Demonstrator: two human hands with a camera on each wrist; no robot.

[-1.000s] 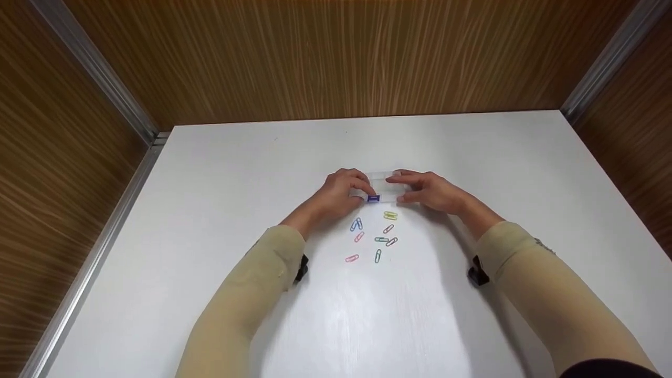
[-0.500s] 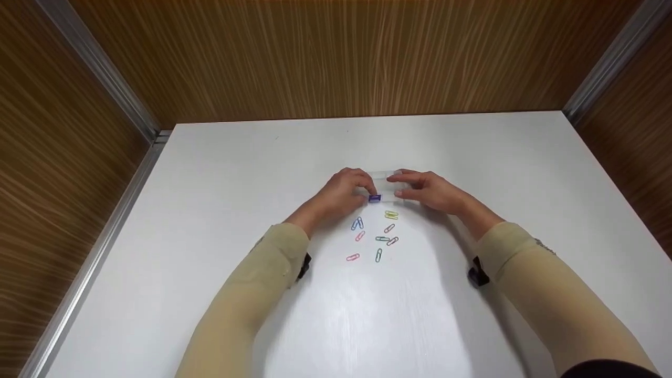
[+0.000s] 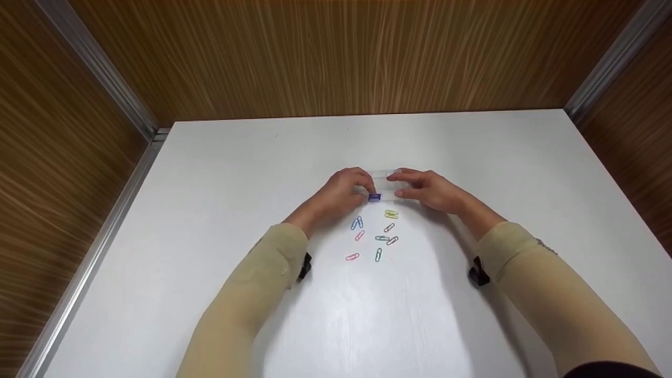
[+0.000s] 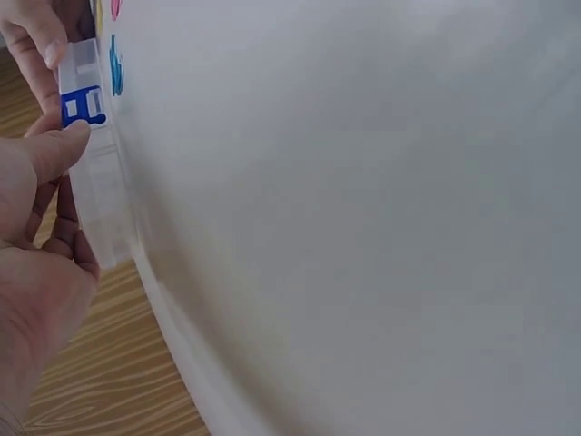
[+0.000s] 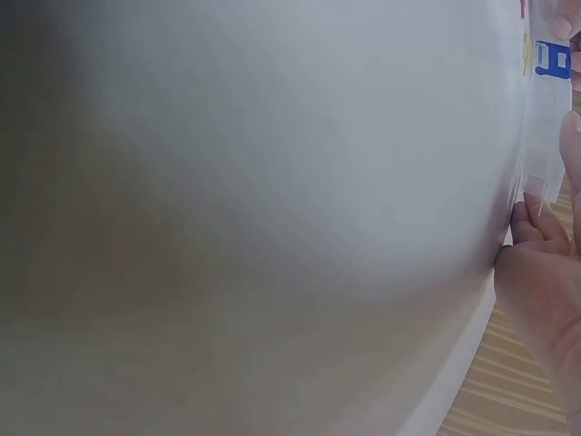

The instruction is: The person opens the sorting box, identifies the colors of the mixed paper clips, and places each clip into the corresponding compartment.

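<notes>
Table (image 3: 210, 220): a white top is filling the scene, with wood-grain walls (image 3: 336, 58) rising on the far, left and right sides.
Left hand (image 3: 341, 191): it is curling its fingers around the left end of the clear box, thumb near the clasp.
Right hand (image 3: 428, 189): it is pinching the box's right end between thumb and fingers.
Clear box (image 3: 382, 181): it is sitting mid-table between both hands.
Blue clasp (image 3: 374, 197): it is showing on the box's near side.
Paper clips (image 3: 378, 236): coloured ones are lying scattered just near of the box.
</notes>
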